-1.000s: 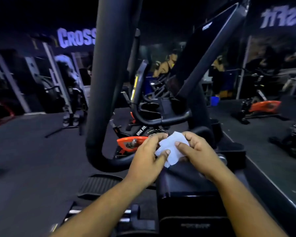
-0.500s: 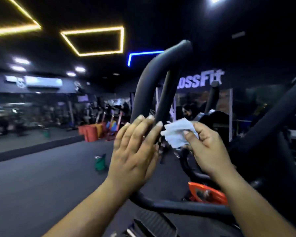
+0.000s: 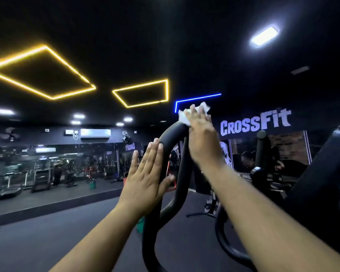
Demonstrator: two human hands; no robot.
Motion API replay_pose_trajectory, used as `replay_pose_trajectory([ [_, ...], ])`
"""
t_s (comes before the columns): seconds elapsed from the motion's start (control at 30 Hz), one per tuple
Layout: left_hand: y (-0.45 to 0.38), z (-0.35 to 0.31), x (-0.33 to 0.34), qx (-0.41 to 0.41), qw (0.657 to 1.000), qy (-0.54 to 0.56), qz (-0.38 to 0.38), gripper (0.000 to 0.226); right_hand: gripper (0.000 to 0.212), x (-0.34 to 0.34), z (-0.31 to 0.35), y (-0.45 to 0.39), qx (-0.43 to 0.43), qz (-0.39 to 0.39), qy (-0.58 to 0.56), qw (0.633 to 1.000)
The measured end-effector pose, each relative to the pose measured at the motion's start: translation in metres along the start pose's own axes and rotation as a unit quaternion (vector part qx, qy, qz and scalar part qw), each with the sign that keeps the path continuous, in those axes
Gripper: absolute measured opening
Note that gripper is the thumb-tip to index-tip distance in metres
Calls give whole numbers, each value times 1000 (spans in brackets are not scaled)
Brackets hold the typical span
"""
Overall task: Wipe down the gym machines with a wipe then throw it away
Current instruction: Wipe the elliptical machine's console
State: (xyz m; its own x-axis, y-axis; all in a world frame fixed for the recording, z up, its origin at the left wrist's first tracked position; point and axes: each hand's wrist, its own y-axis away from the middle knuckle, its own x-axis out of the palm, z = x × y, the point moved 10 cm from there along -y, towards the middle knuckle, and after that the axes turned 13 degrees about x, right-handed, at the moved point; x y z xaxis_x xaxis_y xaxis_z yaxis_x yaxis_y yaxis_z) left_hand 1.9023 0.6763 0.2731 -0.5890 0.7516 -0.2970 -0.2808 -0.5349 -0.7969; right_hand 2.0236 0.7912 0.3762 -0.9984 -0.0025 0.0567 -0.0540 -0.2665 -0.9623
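The right hand (image 3: 201, 134) presses the white wipe (image 3: 185, 116) against the top end of the machine's curved black handle (image 3: 173, 134), up at about one o'clock from the middle of the view; the wipe pokes out above and to the left of the fingers, which lie over it rather than visibly curling round it, so whether it is pinched or only pressed flat I cannot tell. The left hand (image 3: 145, 173) is flat and unclenched, fingers straight against the handle's side at around nine o'clock from the bar, thumb reaching to the other side, grasping nothing. To do this step well, I judge the wipe should wrap round the tube and be drawn down its length toward six o'clock, the left hand steadying the bar so it does not swing away. Compared with half a second ago, the wipe has gone from being held in the air beside the handle to sitting on its tip; the left hand has moved onto the bar.
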Motion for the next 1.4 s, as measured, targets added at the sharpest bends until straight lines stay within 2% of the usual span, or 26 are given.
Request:
replay_pose_trajectory([
  [0.1, 19, 9, 3, 26, 999, -15, 42, 80, 60, 21, 11, 40, -50, 26, -13, 998],
  [0.2, 31, 15, 6, 58, 992, -72, 89, 82, 58, 27, 17, 74, -100, 49, -9, 994],
  [0.27, 33, 18, 4, 63, 988, -91, 108, 83, 54, 33, 26, 98, -165, 83, 18, 983],
  [0.33, 32, 18, 2, 66, 986, -101, 116, 84, 53, 34, 36, 121, -266, 123, 52, 955],
  [0.4, 31, 18, 1, 66, 985, -104, 117, 84, 52, 19, 34, 114, -314, 99, 72, 941],
  [0.43, 31, 18, 1, 63, 986, -107, 114, 85, 52, 7, 26, 95, -278, 67, 61, 956],
  [0.5, 31, 18, 0, 54, 986, -111, 112, 86, 52, -11, 0, 48, -127, 21, 21, 992],
  [0.57, 32, 18, -1, 45, 986, -116, 111, 87, 54, -3, -9, 32, -50, 35, 12, 998],
  [0.67, 36, 21, 0, 32, 986, -115, 118, 90, 56, 21, 6, 57, -67, 58, 5, 996],
  [0.77, 44, 23, 1, 33, 985, -114, 124, 92, 55, 35, 20, 93, -130, 79, -3, 988],
  [0.93, 63, 20, 11, 39, 981, -118, 151, 90, 59, 56, 20, 159, -225, 140, 32, 964],
  [1.03, 67, 16, 17, 35, 981, -111, 154, 85, 67, 64, 13, 194, -283, 203, 62, 935],
  [1.13, 66, 16, 18, 30, 981, -111, 156, 83, 55, 41, 15, 190, -340, 203, 73, 915],
  [1.17, 66, 16, 18, 31, 981, -112, 158, 85, 53, 29, 15, 171, -330, 171, 69, 926],
  [1.27, 64, 12, 16, 38, 980, -109, 163, 91, 53, -7, 1, 94, -213, 60, 48, 974],
  [1.4, 64, 16, 18, 30, 980, -94, 174, 95, 58, 14, -8, 65, -189, 54, 116, 974],
])
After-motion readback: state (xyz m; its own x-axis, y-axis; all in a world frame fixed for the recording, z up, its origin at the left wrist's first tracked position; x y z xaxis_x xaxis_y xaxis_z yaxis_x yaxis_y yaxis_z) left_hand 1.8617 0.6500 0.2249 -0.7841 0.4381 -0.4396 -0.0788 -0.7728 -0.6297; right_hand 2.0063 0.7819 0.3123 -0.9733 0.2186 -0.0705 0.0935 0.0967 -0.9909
